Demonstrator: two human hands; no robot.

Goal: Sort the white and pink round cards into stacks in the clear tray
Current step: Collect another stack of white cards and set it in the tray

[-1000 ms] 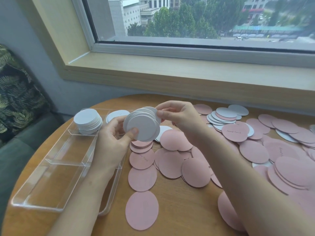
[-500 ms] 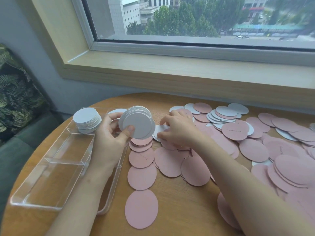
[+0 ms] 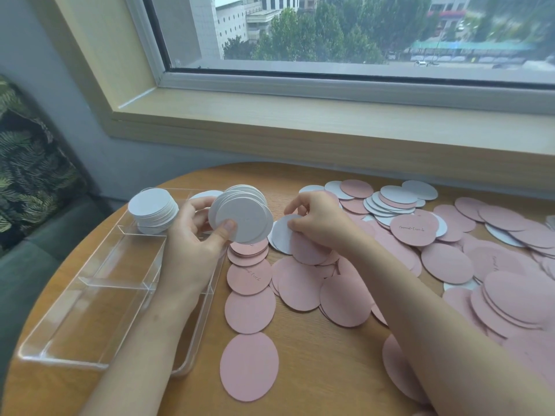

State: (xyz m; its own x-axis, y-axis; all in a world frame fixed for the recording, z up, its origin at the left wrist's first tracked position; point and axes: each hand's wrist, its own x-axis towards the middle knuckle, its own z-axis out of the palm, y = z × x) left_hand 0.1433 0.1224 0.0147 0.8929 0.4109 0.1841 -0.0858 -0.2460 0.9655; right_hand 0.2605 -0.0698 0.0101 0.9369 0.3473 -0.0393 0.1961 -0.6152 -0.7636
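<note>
We see the left hand (image 3: 192, 235) at the centre left of the frame gripping a fanned bundle of white round paper cards (image 3: 241, 216), thumb pressed on the front card and fingers curled behind; the bundle is held tilted above the near right edge of the clear plastic compartment tray (image 3: 99, 298). Just right of it, the right hand (image 3: 318, 220) is lowered onto the scattered cards, its fingertips pinching the edge of a single white round card (image 3: 280, 234) that lies partly under pink ones. In the tray's far left compartment, at the upper left of the surface, stands a stack of white round cards (image 3: 153, 211); another white card (image 3: 204, 194) shows behind the left hand. Loose pink round paper cards (image 3: 303, 283) spread across the round wooden surface (image 3: 315, 370) from the centre to the right edge, with a mixed white and pink pile (image 3: 393, 201) at the upper right. Beyond the surface runs a pale wooden window sill (image 3: 330, 121).
</note>
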